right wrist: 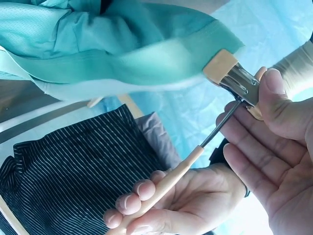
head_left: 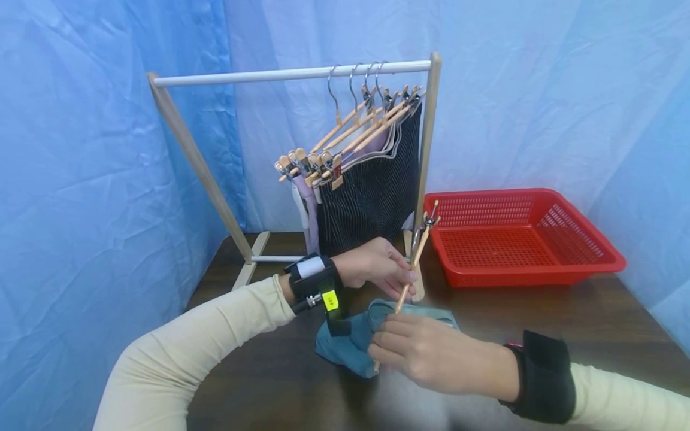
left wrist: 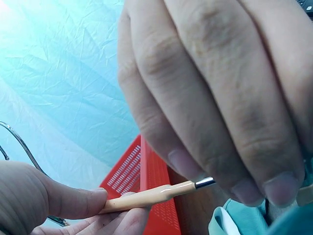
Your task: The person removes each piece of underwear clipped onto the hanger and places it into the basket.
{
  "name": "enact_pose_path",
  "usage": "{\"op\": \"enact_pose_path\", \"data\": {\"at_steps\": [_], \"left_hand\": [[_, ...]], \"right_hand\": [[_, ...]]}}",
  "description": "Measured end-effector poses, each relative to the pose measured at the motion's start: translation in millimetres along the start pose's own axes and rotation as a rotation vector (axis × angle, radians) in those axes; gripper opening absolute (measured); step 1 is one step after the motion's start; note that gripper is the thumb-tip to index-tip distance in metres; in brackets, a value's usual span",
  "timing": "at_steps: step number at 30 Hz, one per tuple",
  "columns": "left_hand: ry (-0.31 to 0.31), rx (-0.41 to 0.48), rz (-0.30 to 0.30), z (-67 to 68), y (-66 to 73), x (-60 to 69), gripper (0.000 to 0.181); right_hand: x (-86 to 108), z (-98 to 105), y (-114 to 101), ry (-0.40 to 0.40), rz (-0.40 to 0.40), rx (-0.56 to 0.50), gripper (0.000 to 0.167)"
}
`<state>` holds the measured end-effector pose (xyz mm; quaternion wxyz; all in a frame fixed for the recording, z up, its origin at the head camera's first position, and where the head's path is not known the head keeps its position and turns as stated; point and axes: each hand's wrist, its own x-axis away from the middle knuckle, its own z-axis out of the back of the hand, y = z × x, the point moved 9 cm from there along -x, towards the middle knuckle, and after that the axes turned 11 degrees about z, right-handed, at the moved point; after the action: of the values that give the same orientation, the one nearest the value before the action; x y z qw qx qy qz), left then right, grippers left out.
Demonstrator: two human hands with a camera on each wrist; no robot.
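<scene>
My left hand (head_left: 380, 266) grips the wooden bar of a clip hanger (head_left: 403, 296). In the right wrist view its thumb and fingers (right wrist: 129, 203) wrap the bar. At the hanger's near end, my right hand (head_left: 426, 353) pinches the clip (right wrist: 239, 81) between thumb and fingers. One wooden pad of that clip lies over the banded edge of a teal garment (right wrist: 146, 63); whether it bites the cloth I cannot tell. The garment is bunched on the table below both hands. The hanger's far clip (head_left: 430, 220) points away, with no cloth in it.
Behind stands a rack with a white rail (head_left: 242, 77) and wooden legs. Several clip hangers hang at its right side, carrying a black striped garment (head_left: 366, 197) and lilac cloth (head_left: 311, 209). To the right, a red basket (head_left: 533, 278) sits on the dark table (head_left: 259, 383).
</scene>
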<state>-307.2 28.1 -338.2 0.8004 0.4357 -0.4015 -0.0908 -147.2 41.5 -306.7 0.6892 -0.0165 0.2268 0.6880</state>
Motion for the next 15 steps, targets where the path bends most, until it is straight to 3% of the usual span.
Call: {"op": "enact_pose_path", "data": {"at_steps": [15], "left_hand": [[0.006,0.010,-0.041,-0.1,7.4,3.1,0.010]], "right_hand": [[0.1,2.5,-0.7,0.014,-0.034,0.034,0.035]]}}
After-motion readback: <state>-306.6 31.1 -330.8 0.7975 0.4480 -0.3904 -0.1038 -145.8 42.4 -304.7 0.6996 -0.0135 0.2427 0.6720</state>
